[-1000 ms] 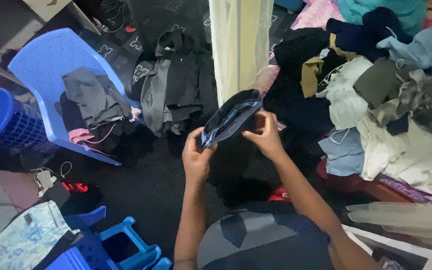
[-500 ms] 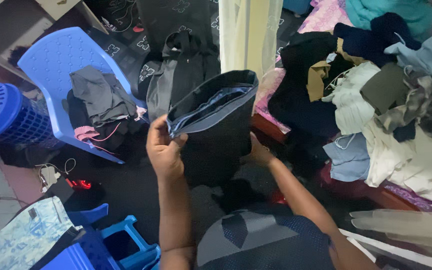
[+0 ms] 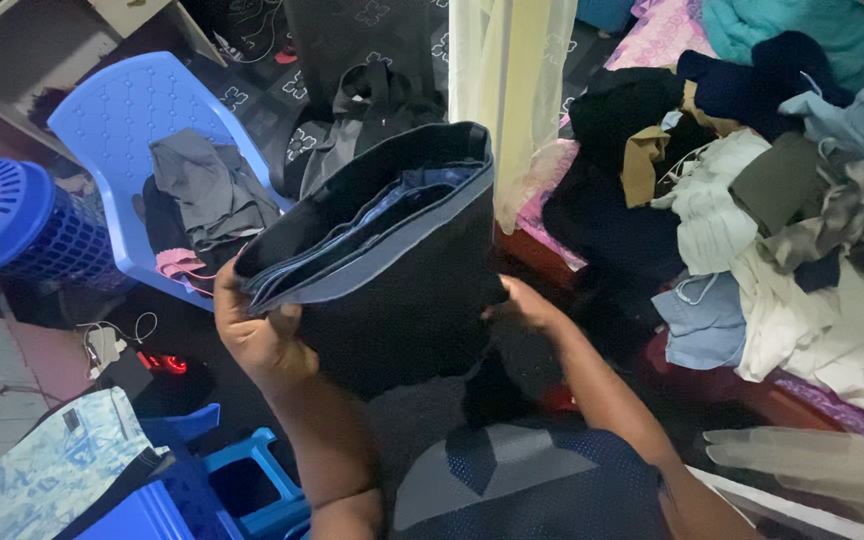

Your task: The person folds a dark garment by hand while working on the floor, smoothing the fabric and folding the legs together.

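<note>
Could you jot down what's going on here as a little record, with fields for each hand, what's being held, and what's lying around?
Left hand: grips the waistband edge of the dark garment
Right hand: holds the garment's other side, fingers partly hidden behind the cloth
Garment: dark fabric, lifted up, blue-grey band along the top
Left of it: blue plastic chair with grey clothes on the seat; blue laundry basket
Right of it: heap of mixed clothes
</note>
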